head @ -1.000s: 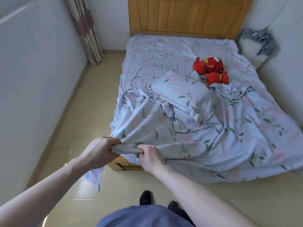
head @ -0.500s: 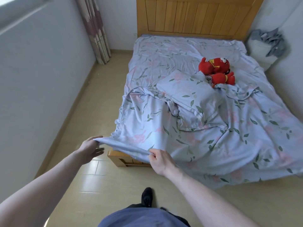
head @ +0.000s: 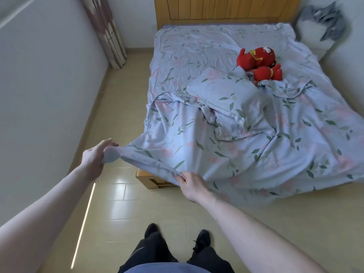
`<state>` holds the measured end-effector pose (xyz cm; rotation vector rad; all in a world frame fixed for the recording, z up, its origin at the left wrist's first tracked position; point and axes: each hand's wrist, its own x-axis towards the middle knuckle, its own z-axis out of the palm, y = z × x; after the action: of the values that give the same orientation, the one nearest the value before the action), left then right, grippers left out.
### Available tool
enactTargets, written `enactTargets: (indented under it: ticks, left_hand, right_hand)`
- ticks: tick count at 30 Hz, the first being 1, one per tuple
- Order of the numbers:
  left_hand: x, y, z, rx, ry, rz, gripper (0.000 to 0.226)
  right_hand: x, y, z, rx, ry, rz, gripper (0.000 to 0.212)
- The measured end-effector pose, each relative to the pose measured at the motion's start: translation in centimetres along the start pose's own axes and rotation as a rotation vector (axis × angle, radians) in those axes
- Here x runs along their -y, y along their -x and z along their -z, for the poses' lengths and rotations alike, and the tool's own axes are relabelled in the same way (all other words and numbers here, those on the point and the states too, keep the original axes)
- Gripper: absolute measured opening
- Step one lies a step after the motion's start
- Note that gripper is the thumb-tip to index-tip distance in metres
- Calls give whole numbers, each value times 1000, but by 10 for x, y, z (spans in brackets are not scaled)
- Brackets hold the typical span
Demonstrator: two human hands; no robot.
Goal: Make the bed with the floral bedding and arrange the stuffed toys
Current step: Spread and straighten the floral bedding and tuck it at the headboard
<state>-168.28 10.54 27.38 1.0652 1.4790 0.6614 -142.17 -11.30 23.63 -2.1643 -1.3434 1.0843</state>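
A pale blue floral duvet lies rumpled across the lower half of the wooden bed. My left hand holds its near left corner out past the bed's foot. My right hand grips the same lower hem further right. A matching floral pillow lies askew in the middle of the bed. Two red stuffed toys lie together beyond it, towards the right. The floral sheet covers the head end.
The wooden headboard stands at the far end. A white wall runs close on the left, with a curtain in the corner. A white bin with grey cloth stands at the far right. My feet stand on the tiled floor.
My hands were bunched together on the hem; they have spread apart, the left sliding out to the corner. The hem is now stretched flat between them.
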Motion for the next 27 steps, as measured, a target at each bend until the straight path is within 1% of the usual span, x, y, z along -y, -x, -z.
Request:
enactTargets:
  ticks: [2,3,6,7,8,9,10,11,12,13,16,18,21,23,27]
  left_hand:
    - [2,-8,8,-62,-13,27,24]
    - [3,-14,15,-75,-67,24,28]
    - [5,-36,44,-37,-251,83,48]
    - [5,-41,61,-5,-338,158,43]
    - [10,-48,78,60,-444,241,32]
    - [13,-48,86,139,-564,324,26]
    - [18,-48,109,208,-686,358,28]
    - [22,-45,120,247,-760,354,29]
    - [31,-46,131,269,-795,332,23]
    - [37,-46,139,269,-790,294,16]
    - [51,-40,167,214,-743,177,28]
    - [64,-36,184,194,-689,147,31]
    - [89,-25,211,160,-647,146,26]
    - [110,-18,227,149,-616,177,23]
    - [140,-7,232,197,-569,233,29]
  right_hand:
    - [9,-2,-6,-10,-2,-6,50]
    - [15,-4,-11,-22,2,-11,51]
    - [32,-8,-27,-62,22,-39,53]
    - [40,-10,-38,-78,33,-48,54]
    - [47,-11,-50,-85,44,-62,55]
    - [47,-11,-56,-89,63,-71,54]
    - [58,-12,-76,-91,83,-69,54]
    - [61,-13,-89,-91,96,-77,54]
    - [65,-11,-102,-82,99,-93,54]
    - [69,-10,-111,-75,106,-106,54]
    - [85,-5,-140,-76,110,-113,52]
    - [96,-1,-150,-81,126,-110,51]
    - [114,6,-164,-63,164,-89,49]
    - [121,13,-178,-36,201,-79,47]
    - [104,29,-197,5,217,-109,48]
